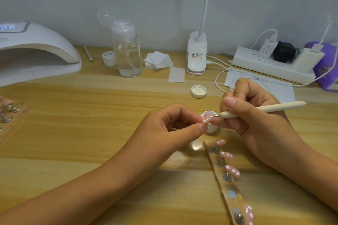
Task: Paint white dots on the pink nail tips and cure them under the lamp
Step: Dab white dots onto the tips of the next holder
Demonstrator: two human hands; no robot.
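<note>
My left hand (170,126) pinches a small pink nail tip (206,120) that bears white dots, just above an open white paint pot (212,129). My right hand (256,115) grips a cream dotting pen (278,107); its metal point touches the held tip. A brown holder strip (229,186) lies in front of my right hand with several pink dotted tips (232,170) on it. The white curing lamp (34,51) stands at the far left with its mouth facing me.
The pot's lid (198,91) lies behind my hands. Further back stand a clear pump bottle (127,49), a small white jar (109,58), cotton pads (158,59), a desk lamp base (196,55) and a power strip (274,64) with cables. Another strip with nail tips (8,109) lies at the left edge.
</note>
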